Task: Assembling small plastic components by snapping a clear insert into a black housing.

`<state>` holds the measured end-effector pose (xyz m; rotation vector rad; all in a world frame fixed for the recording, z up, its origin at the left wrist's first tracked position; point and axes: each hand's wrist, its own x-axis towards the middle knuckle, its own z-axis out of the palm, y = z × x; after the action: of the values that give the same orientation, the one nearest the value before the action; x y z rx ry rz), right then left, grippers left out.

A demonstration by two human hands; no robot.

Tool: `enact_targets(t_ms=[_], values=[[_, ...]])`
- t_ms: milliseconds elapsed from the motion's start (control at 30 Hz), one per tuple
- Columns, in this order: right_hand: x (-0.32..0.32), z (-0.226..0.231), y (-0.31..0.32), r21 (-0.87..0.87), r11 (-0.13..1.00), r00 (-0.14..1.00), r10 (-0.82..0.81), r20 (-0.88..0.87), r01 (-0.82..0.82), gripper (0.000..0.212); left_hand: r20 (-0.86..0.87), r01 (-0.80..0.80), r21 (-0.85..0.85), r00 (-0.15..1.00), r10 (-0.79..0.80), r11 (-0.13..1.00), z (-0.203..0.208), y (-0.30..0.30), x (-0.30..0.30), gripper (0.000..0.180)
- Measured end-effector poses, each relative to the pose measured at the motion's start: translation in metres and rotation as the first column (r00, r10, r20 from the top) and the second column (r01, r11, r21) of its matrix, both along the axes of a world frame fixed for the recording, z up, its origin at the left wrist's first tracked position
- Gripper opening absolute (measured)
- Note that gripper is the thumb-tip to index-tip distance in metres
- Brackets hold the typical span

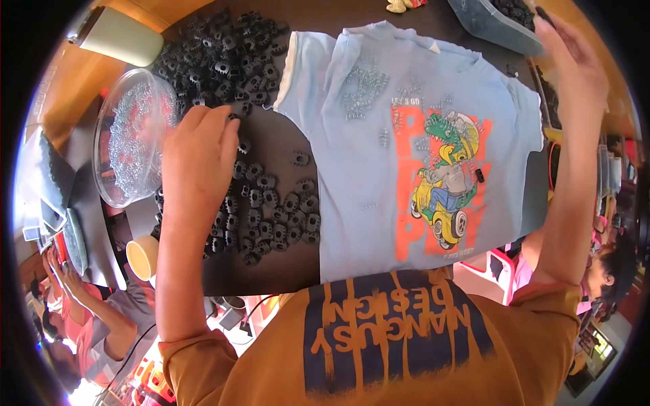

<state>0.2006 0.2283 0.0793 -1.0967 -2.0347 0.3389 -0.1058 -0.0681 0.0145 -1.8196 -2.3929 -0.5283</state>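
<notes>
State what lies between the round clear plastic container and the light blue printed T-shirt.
In the head view, the person's left hand and loose black toothed plastic pieces lie there, with patches of dark tabletop showing.

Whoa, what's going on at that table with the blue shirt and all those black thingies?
Someone is working at a dark table with both hands. The left hand is by a heap of black plastic pieces, next to a clear round container of tiny shiny bits. The right hand is at a grey bin with dark pieces inside. I can't tell if either grips anything. A light blue shirt lies spread between them, more shiny bits on it.
</notes>
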Motion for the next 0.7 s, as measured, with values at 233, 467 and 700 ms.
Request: enact_targets(t_ms=[233,467,700], values=[[-0.015,-0.015,0.080,-0.101,0.994,0.969,0.059,0.241,-0.036,0.037,0.022,-0.026,-0.088,0.999,0.028,0.996,-0.018,0.012,-0.015,0.015],[-0.066,-0.021,-0.065,-0.250,0.895,0.924,0.382,0.002,-0.369,0.030,0.353,-0.029,0.031,0.936,0.016,0.999,0.006,-0.010,0.012,0.012],[-0.122,-0.065,-0.178,-0.190,0.621,0.550,0.772,0.319,-0.761,0.018,0.984,-0.190,0.101,0.167,-0.069,0.977,0.019,-0.036,0.041,0.021]])
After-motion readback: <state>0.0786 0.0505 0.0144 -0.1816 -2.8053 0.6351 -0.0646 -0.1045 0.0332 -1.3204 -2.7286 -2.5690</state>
